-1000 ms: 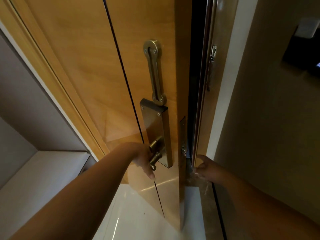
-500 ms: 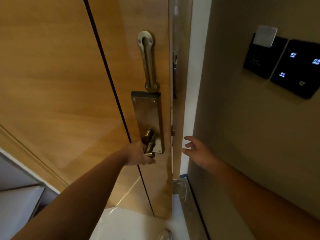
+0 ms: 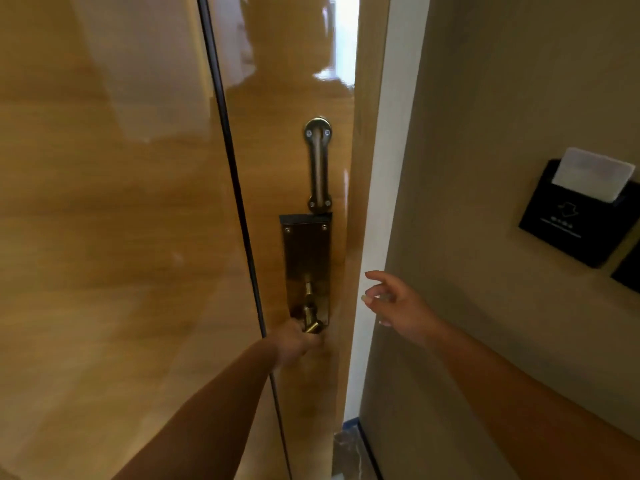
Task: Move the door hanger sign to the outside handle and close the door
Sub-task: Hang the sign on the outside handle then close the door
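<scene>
The glossy wooden door (image 3: 121,237) fills the left and middle of the view and sits flush in its frame (image 3: 375,202), with no gap showing. My left hand (image 3: 298,342) grips the brass inside handle (image 3: 311,320), which sticks out at the bottom of a long brass lock plate (image 3: 306,258). My right hand (image 3: 398,306) hovers in the air just right of the frame, fingers apart and empty. The door hanger sign is not in view, and the outside handle is hidden behind the door.
A brass swing-bar door guard (image 3: 318,164) is mounted above the lock plate. On the beige wall to the right hangs a black key card holder (image 3: 581,223) with a white card (image 3: 594,174) in it. A dark baseboard (image 3: 369,452) runs along the floor.
The door has swung from ajar to shut against its frame, pushed by my left hand on the handle. My right hand has come away from the door edge and lifted, open, beside the frame.
</scene>
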Demonstrator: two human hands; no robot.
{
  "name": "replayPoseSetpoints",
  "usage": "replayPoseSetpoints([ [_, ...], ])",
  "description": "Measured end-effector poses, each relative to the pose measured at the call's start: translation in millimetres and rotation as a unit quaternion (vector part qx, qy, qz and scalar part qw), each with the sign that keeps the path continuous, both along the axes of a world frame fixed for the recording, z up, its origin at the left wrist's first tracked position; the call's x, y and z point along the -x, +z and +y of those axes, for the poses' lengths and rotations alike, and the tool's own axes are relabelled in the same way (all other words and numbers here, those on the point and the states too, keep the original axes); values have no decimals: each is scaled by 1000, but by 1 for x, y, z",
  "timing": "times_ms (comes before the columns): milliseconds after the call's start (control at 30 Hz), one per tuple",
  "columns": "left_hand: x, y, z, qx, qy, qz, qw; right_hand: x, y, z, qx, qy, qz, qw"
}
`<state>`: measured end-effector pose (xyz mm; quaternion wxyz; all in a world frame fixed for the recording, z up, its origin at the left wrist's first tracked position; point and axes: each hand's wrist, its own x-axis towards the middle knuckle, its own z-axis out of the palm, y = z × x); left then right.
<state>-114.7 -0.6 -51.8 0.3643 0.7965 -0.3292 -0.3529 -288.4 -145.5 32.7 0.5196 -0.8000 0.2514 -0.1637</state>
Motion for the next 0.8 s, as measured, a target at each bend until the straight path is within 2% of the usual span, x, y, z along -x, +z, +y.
replayPoseSetpoints([
  [233,-46,-2,-45,0,48,6,999,-38,4,-36,-23,13,8,1000],
  [433,-78,-1,-68,-43,52,-69,995,-63,-4,-55,-52,37,50,997],
  [800,-111,-6,-98,-36,103,-63,992,-115,-19,-81,-120,43,55,990],
])
